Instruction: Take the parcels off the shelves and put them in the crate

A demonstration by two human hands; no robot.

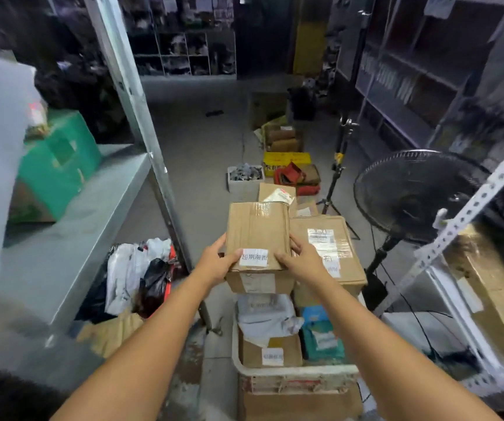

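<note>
Storeroom, grey concrete floor (196, 153); metal shelf (71, 226) at 9 o'clock, standing fan (411, 196) at 3 o'clock. White crate (293, 372) at 6 o'clock, already holding parcels, its lower wall cut off. Cardboard box (258, 238) held over crate, long axis pointing 12 o'clock, labelled end nearest. Left hand (214, 264) and right hand (303, 259) grip its near corners, fingers curled round the edges. Label text unreadable.
</note>
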